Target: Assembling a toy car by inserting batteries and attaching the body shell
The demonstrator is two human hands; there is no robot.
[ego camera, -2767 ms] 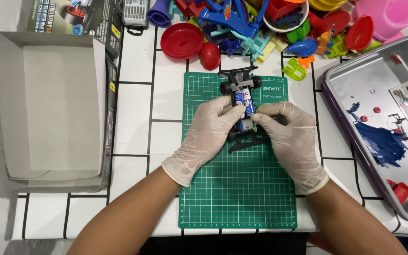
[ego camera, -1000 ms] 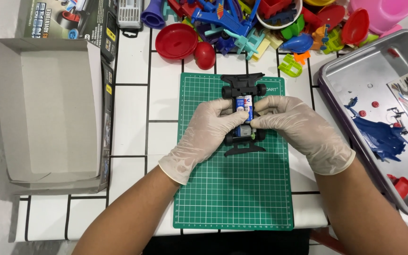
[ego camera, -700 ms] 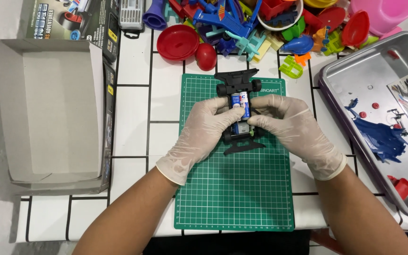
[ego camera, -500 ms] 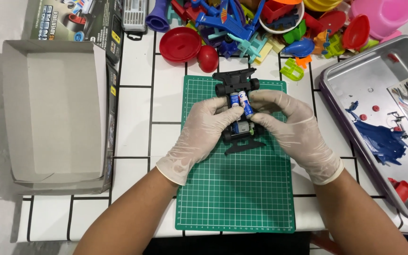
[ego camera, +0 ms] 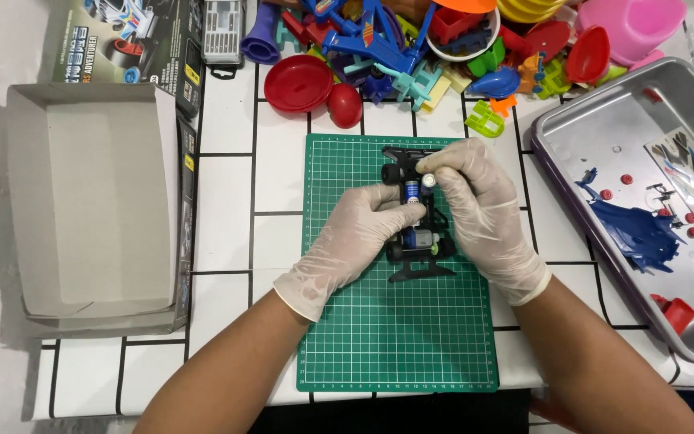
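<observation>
Gloved left hand (ego camera: 355,241) steadying black toy car chassis (ego camera: 418,241) on green mat (ego camera: 379,337); right hand (ego camera: 475,205) pinching battery (ego camera: 427,182) at chassis front. Steel tray (ego camera: 588,137) at right.

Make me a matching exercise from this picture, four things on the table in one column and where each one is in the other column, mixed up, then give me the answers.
Things
1. toy car chassis
2. open cardboard box
3. metal tray
4. red bowl

Places
A. far left of the table, beside the green cutting mat
B. right edge of the table, with blue and red parts in it
C. on the green cutting mat, between the left hand and right hand
D. beyond the mat's far left corner, by the toy pile

Pairs: 1-C, 2-A, 3-B, 4-D
</observation>
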